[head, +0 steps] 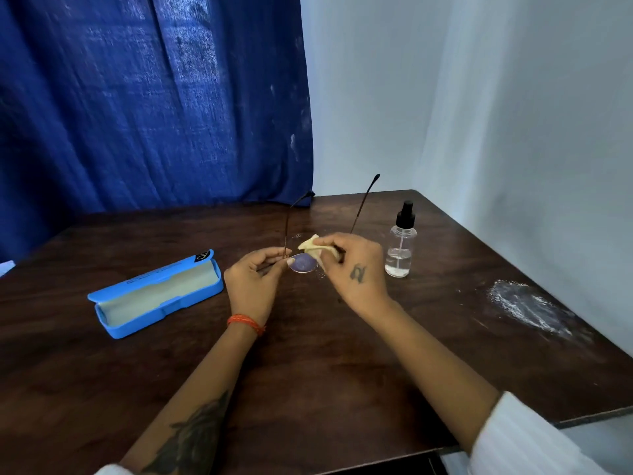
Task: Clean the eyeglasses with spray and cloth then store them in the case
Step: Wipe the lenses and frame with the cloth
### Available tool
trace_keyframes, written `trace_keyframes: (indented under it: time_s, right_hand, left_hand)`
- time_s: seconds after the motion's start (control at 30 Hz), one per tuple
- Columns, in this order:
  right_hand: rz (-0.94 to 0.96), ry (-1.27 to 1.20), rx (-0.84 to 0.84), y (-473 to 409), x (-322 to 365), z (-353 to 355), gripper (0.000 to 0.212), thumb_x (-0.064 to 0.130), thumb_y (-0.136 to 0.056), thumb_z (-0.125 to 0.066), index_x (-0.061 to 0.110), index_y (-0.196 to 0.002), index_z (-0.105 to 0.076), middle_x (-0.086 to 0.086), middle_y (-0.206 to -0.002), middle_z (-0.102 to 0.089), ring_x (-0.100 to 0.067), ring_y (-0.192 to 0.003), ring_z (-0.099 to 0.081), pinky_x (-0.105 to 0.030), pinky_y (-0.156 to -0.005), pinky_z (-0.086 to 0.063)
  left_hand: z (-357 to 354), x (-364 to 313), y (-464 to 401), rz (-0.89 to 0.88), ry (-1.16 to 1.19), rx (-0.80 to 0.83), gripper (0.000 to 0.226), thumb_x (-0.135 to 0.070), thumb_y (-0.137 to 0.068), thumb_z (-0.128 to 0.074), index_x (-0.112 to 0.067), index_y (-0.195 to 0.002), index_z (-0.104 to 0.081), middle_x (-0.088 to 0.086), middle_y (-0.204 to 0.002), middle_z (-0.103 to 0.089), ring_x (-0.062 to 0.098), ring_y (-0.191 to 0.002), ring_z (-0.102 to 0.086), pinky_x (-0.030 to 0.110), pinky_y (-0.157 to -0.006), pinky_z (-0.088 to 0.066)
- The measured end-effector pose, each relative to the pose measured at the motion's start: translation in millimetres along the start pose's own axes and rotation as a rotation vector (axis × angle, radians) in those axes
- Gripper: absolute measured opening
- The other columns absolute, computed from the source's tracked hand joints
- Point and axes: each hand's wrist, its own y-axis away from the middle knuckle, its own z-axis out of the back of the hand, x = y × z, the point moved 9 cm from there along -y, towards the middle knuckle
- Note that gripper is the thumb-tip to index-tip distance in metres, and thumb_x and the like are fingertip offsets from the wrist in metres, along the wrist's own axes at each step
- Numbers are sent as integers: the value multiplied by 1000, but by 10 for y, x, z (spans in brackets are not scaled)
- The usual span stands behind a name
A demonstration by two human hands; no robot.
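Two hands meet over the dark wooden table (308, 371) as I watch from the head camera. Well left of my left fingertips lies the blue eyeglass case (156, 293), lid open, pale lining showing; a black eyeglasses logo sits at its far corner, and a line of dark print along the lid is too small to read. My left hand (253, 286), an orange thread band (246, 323) at its wrist, pinches the eyeglasses (303, 262) at the frame beside the exposed lens, temples pointing up and away. My right hand (356, 265), a small tattoo on its back, has its fingers pressed together around a bunched yellow cloth (313, 248), held against the other lens. Just right of those fingers stands the clear spray bottle (400, 248), black nozzle, unlabelled. Farther right, a white powdery smear (527, 306) marks the table.
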Motion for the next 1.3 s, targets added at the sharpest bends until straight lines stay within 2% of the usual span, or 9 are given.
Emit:
trace_keyframes:
  time_s: [0.1, 0.2, 0.33, 0.47, 0.57, 0.7, 0.97, 1.13, 1.3]
  right_hand:
    - [104, 114, 169, 158, 85, -388, 20, 12, -78, -68, 10, -98, -72, -12, -103, -70, -28, -96, -60, -31, -88, -44]
    - [139, 176, 263, 235, 30, -561, 32, 16, -79, -70, 15, -111, -67, -7, -116, -64, -25, -106, -50, -16, -86, -26]
    - [163, 127, 212, 193, 9, -458, 24, 6, -74, -72, 15, -97, -73, -3, -101, -73, -24, -94, -59, -25, -85, -42]
    - [284, 245, 157, 245, 126, -414, 19, 1, -68, -74, 13, -83, -75, -5, -82, -74, -24, -77, -61, -34, -68, -55]
    - [353, 371, 127, 263, 198, -460, 20, 5, -74, -71, 7, -93, -71, -11, -91, -71, -28, -81, -58, -36, -71, -53]
    - [311, 328, 201, 282, 160, -596, 25, 5, -86, -57, 2, -110, -64, -15, -115, -63, -29, -101, -50, -28, -86, -41]
    - [165, 161, 66, 212, 68, -372, 13, 14, -67, -80, 18, -78, -76, 1, -83, -76, -22, -75, -63, -30, -73, -40]
    - [209, 286, 67, 247, 88, -388, 16, 21, -74, -74, 18, -90, -73, -2, -89, -74, -25, -80, -60, -36, -74, -43]
    - [246, 298, 137, 295, 126, -534, 24, 12, -83, -60, 13, -106, -67, -6, -108, -68, -28, -91, -55, -41, -80, -43]
  left_hand:
    - [18, 40, 55, 20, -17, -5, 17, -3, -74, -71, -6, -90, -72, -2, -82, -69, -5, -74, -62, 2, -70, -45]
    - [19, 92, 55, 55, -22, -13, 16, -4, -74, -72, -12, -87, -72, -7, -78, -67, -11, -70, -61, 1, -69, -44]
    - [-10, 148, 69, 78, 3, 5, 16, -6, -75, -72, -17, -86, -72, -5, -80, -70, 1, -77, -65, 8, -75, -49]
    - [-20, 111, 47, 26, -54, 10, 17, -5, -75, -71, -14, -89, -72, -1, -85, -70, 1, -79, -63, 8, -77, -47]
    - [-23, 15, 41, -65, -141, 9, 19, -3, -75, -70, -13, -91, -73, -4, -84, -66, -3, -76, -59, -1, -73, -40]
    - [-41, -10, 69, -93, -158, 22, 19, -3, -76, -69, -12, -92, -73, -3, -84, -66, 3, -76, -61, 0, -73, -42]
    - [-47, -18, 76, -71, -146, 1, 17, -4, -77, -68, -14, -91, -73, -5, -84, -66, 0, -78, -60, 0, -74, -41]
    - [-37, -48, 71, -102, -190, -1, 18, -2, -77, -68, -10, -92, -73, -5, -85, -65, -8, -77, -55, -4, -74, -37]
    - [-15, -37, 74, -95, -182, -14, 18, -2, -76, -69, -10, -91, -73, -5, -81, -65, -7, -73, -56, -3, -71, -39]
